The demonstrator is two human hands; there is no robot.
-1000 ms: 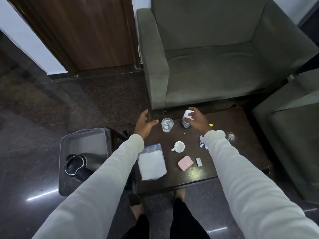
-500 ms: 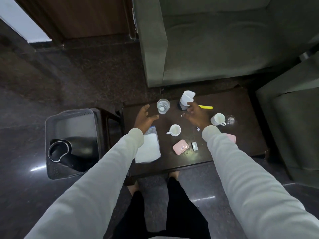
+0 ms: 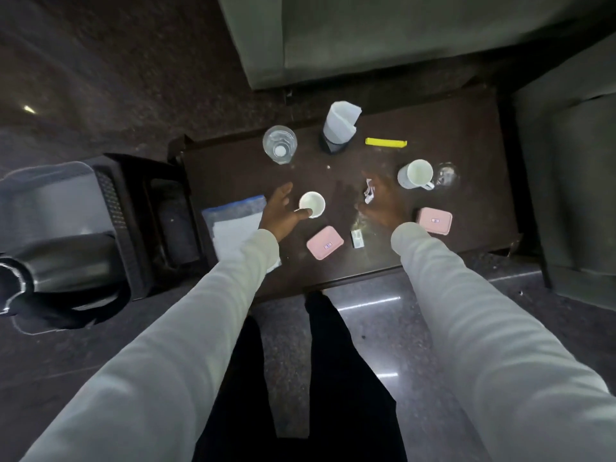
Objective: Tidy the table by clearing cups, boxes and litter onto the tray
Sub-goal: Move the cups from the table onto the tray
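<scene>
On the dark table (image 3: 466, 128), my left hand (image 3: 278, 213) lies with fingers apart and its thumb against a small white cup (image 3: 311, 203). My right hand (image 3: 383, 205), blurred, hovers palm down beside a crumpled white scrap (image 3: 368, 191); its fingers look spread with nothing in them. A white mug (image 3: 416, 174) stands right of it. Two pink boxes (image 3: 325, 242) (image 3: 435, 220) and a tiny white box (image 3: 357, 238) lie near the front edge. The grey tray (image 3: 50, 195) sits at the left, off the table.
A glass of water (image 3: 279, 145), a holder with white paper (image 3: 340, 128) and a yellow strip (image 3: 386, 142) line the far edge. A plastic bag of tissue (image 3: 233, 225) lies under my left sleeve. A black jug (image 3: 66, 265) rests on the tray. Sofas stand behind and at the right.
My right hand left the paper holder and drew back toward the crumpled scrap. My left hand moved from near the water glass to the small white cup. The view tilted further down.
</scene>
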